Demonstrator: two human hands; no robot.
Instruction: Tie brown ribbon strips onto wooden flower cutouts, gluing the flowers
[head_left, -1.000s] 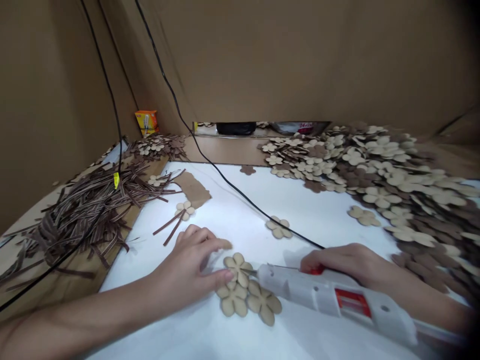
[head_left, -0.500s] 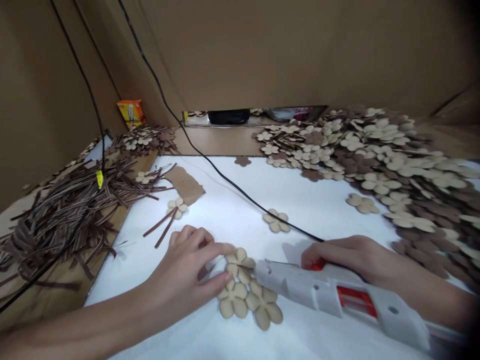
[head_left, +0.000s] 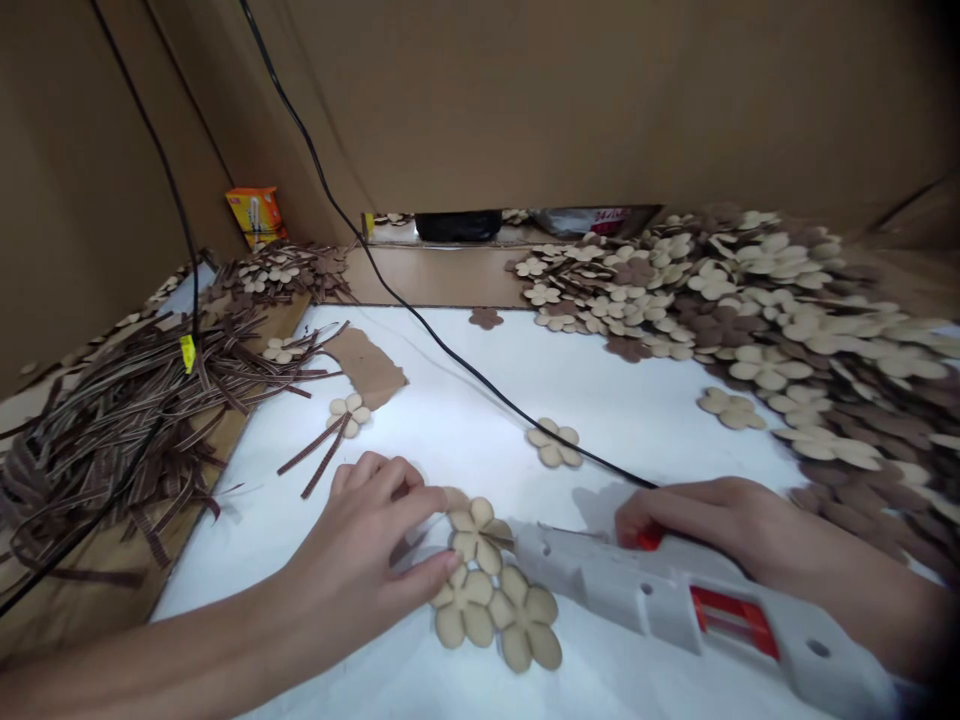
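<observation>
My right hand (head_left: pixel 709 520) is wrapped round a white and red glue gun (head_left: pixel 600 580). The gun's nozzle points left, at the right petals of a beige flower (head_left: pixel 472 518) with rounded petals. My left hand (head_left: pixel 375 525) steadies that flower between thumb and index finger at its left edge; the other fingers curl above the white board. Just below lie two more beige flowers, a left one (head_left: pixel 463 612) and a right one (head_left: pixel 529 635), set close against the first. Whether glue is on the petals cannot be made out.
Brown stitched strips (head_left: pixel 97 430) are heaped at left. Beige and brown flowers (head_left: pixel 780 330) pile up at right. A black cord (head_left: pixel 457 355) crosses the white board (head_left: pixel 450 450). A torn cardboard piece (head_left: pixel 367 365) and an orange box (head_left: pixel 256 215) are farther back, before a cardboard wall.
The glue gun and my right hand have shifted slightly right and down in view. The nozzle stays at the same flower, and my left hand keeps its hold. The whole view has tilted a little.
</observation>
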